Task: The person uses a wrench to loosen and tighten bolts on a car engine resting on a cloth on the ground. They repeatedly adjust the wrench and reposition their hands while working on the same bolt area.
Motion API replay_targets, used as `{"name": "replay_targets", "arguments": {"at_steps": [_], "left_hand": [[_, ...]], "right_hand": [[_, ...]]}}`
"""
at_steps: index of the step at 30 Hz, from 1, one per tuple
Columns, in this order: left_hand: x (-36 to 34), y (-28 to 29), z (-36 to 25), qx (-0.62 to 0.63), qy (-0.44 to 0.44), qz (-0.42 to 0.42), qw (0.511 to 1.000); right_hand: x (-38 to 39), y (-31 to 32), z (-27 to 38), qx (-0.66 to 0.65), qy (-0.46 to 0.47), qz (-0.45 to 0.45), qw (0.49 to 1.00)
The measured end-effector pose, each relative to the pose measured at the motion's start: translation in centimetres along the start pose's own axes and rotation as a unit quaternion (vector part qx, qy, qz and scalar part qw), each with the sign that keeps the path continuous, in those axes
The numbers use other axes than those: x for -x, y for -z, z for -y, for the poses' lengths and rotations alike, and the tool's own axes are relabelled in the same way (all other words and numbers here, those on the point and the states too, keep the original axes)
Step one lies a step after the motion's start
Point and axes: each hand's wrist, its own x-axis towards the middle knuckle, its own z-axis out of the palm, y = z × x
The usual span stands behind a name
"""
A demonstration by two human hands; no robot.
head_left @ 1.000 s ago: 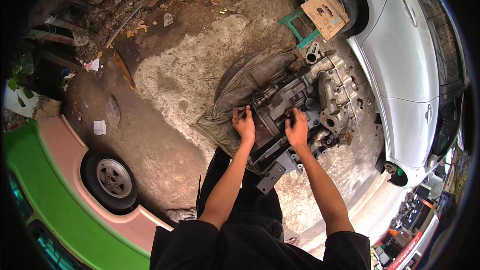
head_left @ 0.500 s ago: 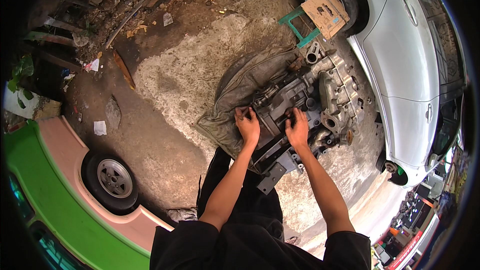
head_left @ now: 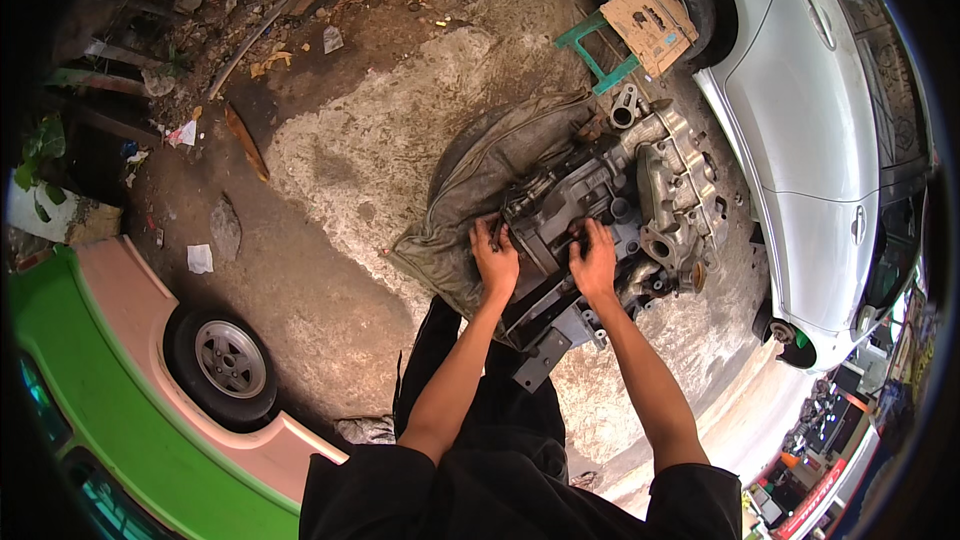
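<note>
Two half-curled hands (head_left: 495, 266) (head_left: 594, 265), grip unclear, touch an engine (head_left: 583, 190); a red sign (head_left: 812, 503) bears lettering.

- Left forearm (head_left: 452, 372) and right forearm (head_left: 648, 372) slant forward and inward, bare.
- Left hand (head_left: 495, 258): back upward, fingers bent.
- Right hand (head_left: 595, 260): back upward, fingers curled, apart from the left; fingertip grip unclear.

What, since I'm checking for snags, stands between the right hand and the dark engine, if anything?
Nothing visible does: the right hand is at the upper side of the dark engine. The grey cloth lies along the engine's left, away from the right hand.
</note>
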Motion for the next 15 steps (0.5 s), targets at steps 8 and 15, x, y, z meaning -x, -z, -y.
{"name": "replay_targets", "arguments": {"at_steps": [8, 15], "left_hand": [[-2.5, 2.3, -0.9, -0.016, -0.069, 0.05, 0.996], [-7.4, 2.3, -1.5, -0.04, -0.036, 0.095, 0.994]], "right_hand": [[-0.1, 0.1, 0.1, -0.01, -0.002, 0.005, 1.0], [-0.3, 0.6, 0.6, -0.032, -0.002, 0.009, 0.999]]}}
